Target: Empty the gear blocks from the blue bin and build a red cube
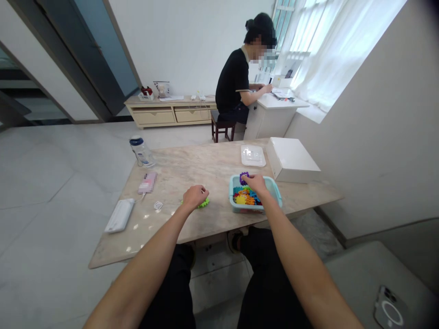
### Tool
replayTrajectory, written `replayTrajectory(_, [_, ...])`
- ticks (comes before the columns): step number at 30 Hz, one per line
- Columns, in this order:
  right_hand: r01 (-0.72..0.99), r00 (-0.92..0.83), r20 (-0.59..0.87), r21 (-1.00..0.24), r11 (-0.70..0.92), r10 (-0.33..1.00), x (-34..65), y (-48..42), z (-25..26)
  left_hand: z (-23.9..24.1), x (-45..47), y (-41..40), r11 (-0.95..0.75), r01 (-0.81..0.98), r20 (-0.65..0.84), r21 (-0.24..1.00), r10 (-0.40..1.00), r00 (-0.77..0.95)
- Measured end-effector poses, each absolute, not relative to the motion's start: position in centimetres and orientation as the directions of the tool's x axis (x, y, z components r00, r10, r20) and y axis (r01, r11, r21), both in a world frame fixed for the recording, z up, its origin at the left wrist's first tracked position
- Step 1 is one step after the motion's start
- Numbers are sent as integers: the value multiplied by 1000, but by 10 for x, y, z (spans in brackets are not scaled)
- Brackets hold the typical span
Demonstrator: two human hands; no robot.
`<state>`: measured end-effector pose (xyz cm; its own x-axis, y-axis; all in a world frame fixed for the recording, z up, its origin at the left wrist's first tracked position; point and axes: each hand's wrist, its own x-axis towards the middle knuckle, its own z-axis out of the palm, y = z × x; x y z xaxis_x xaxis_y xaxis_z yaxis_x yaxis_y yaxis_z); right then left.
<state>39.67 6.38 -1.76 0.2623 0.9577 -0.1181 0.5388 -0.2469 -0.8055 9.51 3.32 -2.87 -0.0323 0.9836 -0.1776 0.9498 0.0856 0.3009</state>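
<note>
My right hand (256, 183) pinches a purple piece (244, 176) above the teal bin (275, 188); I'd lift it straight, left hand (195, 196) curled over the green piece (205, 203)

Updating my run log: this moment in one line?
left hand: closed on green piece | right hand: holds purple piece above teal bin

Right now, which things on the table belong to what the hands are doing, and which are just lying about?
In hand: green piece in left hand, purple piece in right hand, teal tub.
Lying about: bottle, pink item, clear lid, white box.
</note>
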Motion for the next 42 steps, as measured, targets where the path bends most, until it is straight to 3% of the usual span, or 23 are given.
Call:
replayTrajectory(2, [348, 310, -47, -924, -159, 950, 392, 58, -8, -33, 93, 37, 115, 940, -173, 322, 983, -61])
replayTrajectory(4, [139, 304, -69, -984, -115, 950, 375, 54, 1, -36, 90, 39, 166, 907, -182, 388, 978, -101])
replayTrajectory(6, [-70, 218, -163, -986, -152, 962, 346, 53, 8, -35, 86, 40, 242, 781, -227, 576, 965, -131])
replayTrajectory(8, [-222, 69, -266, -944, -245, 961, 311, 53, 11, -30, 79, 37, 316, 487, -295, 814, 948, -121])
replayTrajectory(11, [-258, -114, -352, -893, -370, 929, 255, 52, 7, -24, 61, 25, 307, 15, -306, 951, 950, -70])
replayTrajectory(13, [-187, -176, -358, -902, -388, 917, 223, 48, 1, -25, 45, 14, 260, -82, -266, 962, 961, -71])
replayTrajectory(19, [-20, -277, -429, -892, -451, 860, 159, 36, -25, -42, -2, -12, 301, 0, -300, 953, 947, -113])
replayTrajectory(24, [116, -187, -383, -923, -367, 904, 138, 38, -43, -55, -4, -9, 348, 102, -333, 932, 933, -136])
replayTrajectory(28, [198, -118, -379, -915, -352, 918, 148, 44, -55, -63, 9, 0, 333, 168, -316, 928, 941, -122])
replayTrajectory(35, [225, -239, -482, -872, -435, 843, 186, 45, -73, -74, -1, 8, 209, 438, -234, 874, 972, 4])
replayTrajectory(42, [474, -197, -434, -827, -302, 879, 190, 55, -84, -96, -22, 4, 286, 507, -323, 813, 946, -16])
